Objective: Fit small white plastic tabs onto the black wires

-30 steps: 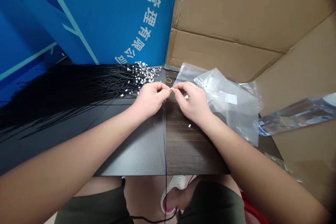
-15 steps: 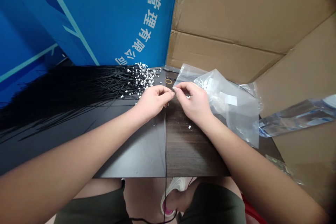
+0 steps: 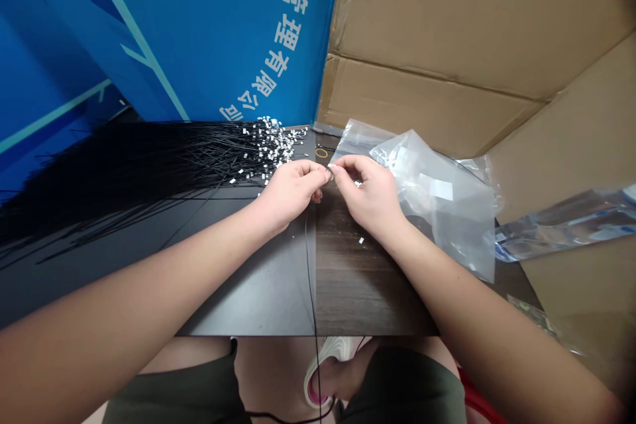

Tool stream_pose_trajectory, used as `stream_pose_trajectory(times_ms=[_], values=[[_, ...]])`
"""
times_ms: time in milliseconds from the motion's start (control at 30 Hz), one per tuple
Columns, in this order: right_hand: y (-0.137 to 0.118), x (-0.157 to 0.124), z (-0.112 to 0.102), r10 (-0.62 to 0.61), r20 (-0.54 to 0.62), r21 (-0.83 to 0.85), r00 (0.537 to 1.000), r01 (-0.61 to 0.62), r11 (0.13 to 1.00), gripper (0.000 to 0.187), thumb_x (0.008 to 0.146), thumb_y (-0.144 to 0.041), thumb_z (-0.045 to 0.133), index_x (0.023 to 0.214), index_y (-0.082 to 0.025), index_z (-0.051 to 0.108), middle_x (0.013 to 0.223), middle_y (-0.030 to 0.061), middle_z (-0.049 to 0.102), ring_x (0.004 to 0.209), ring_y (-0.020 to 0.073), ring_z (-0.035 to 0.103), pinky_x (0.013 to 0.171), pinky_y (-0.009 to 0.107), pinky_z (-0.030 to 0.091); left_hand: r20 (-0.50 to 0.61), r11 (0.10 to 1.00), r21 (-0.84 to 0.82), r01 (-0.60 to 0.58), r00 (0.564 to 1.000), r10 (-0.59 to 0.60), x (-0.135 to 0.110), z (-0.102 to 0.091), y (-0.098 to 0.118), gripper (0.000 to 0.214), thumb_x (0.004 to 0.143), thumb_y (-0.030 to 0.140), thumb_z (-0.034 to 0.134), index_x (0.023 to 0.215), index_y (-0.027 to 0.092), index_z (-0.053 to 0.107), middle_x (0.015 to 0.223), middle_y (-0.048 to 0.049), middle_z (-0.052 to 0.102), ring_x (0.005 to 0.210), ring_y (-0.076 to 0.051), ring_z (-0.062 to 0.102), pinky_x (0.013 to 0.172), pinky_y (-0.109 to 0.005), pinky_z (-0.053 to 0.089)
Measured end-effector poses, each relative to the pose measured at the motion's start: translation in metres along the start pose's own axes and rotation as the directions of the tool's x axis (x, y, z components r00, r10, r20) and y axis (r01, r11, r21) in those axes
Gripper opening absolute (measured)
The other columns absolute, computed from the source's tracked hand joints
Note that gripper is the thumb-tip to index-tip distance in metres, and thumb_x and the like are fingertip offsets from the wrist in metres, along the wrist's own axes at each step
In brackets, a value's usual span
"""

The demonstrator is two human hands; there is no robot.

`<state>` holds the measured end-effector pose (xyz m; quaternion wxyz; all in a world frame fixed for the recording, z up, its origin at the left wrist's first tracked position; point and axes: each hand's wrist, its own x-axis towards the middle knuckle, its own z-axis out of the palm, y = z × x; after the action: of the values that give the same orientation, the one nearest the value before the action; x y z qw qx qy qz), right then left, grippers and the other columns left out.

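Note:
My left hand [image 3: 294, 191] is closed in a pinch on a thin black wire [image 3: 310, 265]. From these fingers the wire runs down across the table and over its front edge. My right hand [image 3: 368, 191] is pinched shut at the same spot, its fingertips meeting the left ones around a tiny whitish piece at the wire's end; the fingers mostly hide it. To the left lies a large bundle of black wires [image 3: 134, 169], many with small white ends [image 3: 275, 142] that gather just behind my left hand.
Clear plastic bags [image 3: 460, 232] lie right of my right hand. A yellow rubber band [image 3: 321, 153] rests behind the fingertips, and a small white scrap [image 3: 361, 240] in front. A blue printed panel [image 3: 199, 26] and cardboard [image 3: 437, 20] wall off the back. A clear blue-tinted wrapper [image 3: 566, 222] is at far right.
The hanging wire has shifted and now curves slightly below my left hand. Both hands stay pinched together at nearly the same place, with only small finger movement. The view has shifted slightly.

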<state>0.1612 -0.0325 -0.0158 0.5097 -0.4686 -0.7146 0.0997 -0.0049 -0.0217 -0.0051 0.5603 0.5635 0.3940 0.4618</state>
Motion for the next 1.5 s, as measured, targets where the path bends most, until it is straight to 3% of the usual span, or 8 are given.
stream_pose_trajectory(times_ms=[200,500,900,1167,1333,1500], values=[[-0.0002,0.0000,0.0015,0.083,0.025,0.093,0.996,-0.085,0.992,0.010,0.097,-0.025,0.065,0.092,-0.021,0.073,0.091,0.0030,0.078,0.080,0.0174,0.068,0.079,0.035,0.055,0.047,0.951,-0.270,0.153,0.988,-0.145,-0.0004,0.0036,0.0030,0.011,0.078,0.018,0.070,0.069,0.015,0.064,0.072,-0.0003,0.058,0.061,-0.010,0.050,0.059,-0.026,0.043],[-0.0020,-0.0010,0.0020,0.119,0.040,0.122,0.992,-0.123,0.985,0.011,0.098,-0.027,0.065,0.093,-0.022,0.073,0.091,0.0033,0.078,0.082,0.0186,0.070,0.081,0.036,0.055,0.054,0.905,-0.371,0.210,0.977,-0.205,-0.0038,0.0074,0.0071,0.011,0.079,0.013,0.070,0.070,0.013,0.064,0.075,-0.0010,0.057,0.063,-0.008,0.048,0.058,-0.024,0.043],[-0.0042,-0.0021,0.0033,0.126,0.035,0.116,0.991,-0.130,0.985,0.011,0.098,-0.026,0.064,0.093,-0.021,0.072,0.091,0.0032,0.078,0.082,0.0179,0.069,0.081,0.035,0.054,0.045,0.940,-0.288,0.181,0.984,-0.175,-0.0015,0.0053,0.0036,0.013,0.079,0.017,0.069,0.069,0.015,0.062,0.072,0.0002,0.055,0.062,-0.009,0.048,0.058,-0.025,0.043],[0.0022,0.0010,-0.0003,-0.089,0.049,-0.102,0.995,0.094,0.990,0.011,0.099,-0.022,0.061,0.093,-0.022,0.070,0.091,0.0035,0.074,0.083,0.0188,0.066,0.080,0.035,0.052,0.054,0.935,-0.299,0.193,0.981,-0.185,-0.0018,0.0047,0.0052,0.011,0.077,0.018,0.069,0.068,0.015,0.062,0.072,0.0007,0.055,0.062,-0.009,0.047,0.058,-0.025,0.042],[0.0044,0.0010,0.0023,-0.050,0.047,-0.083,0.998,0.053,0.995,0.011,0.100,-0.025,0.060,0.093,-0.023,0.067,0.092,0.0042,0.073,0.083,0.0201,0.066,0.079,0.036,0.052,0.045,0.945,-0.270,0.183,0.983,-0.178,-0.0008,0.0036,0.0020,0.010,0.077,0.021,0.072,0.072,0.015,0.065,0.074,-0.0004,0.058,0.061,-0.009,0.049,0.058,-0.026,0.043],[0.0046,0.0000,0.0025,-0.056,0.025,-0.080,0.998,0.058,0.995,0.010,0.100,-0.024,0.061,0.093,-0.022,0.067,0.092,0.0039,0.073,0.082,0.0193,0.066,0.078,0.035,0.051,0.019,0.987,-0.139,0.079,0.997,-0.078,0.0002,0.0020,-0.0023,0.015,0.079,0.026,0.074,0.071,0.017,0.066,0.062,0.0015,0.056,0.056,-0.010,0.051,0.058,-0.026,0.042]])
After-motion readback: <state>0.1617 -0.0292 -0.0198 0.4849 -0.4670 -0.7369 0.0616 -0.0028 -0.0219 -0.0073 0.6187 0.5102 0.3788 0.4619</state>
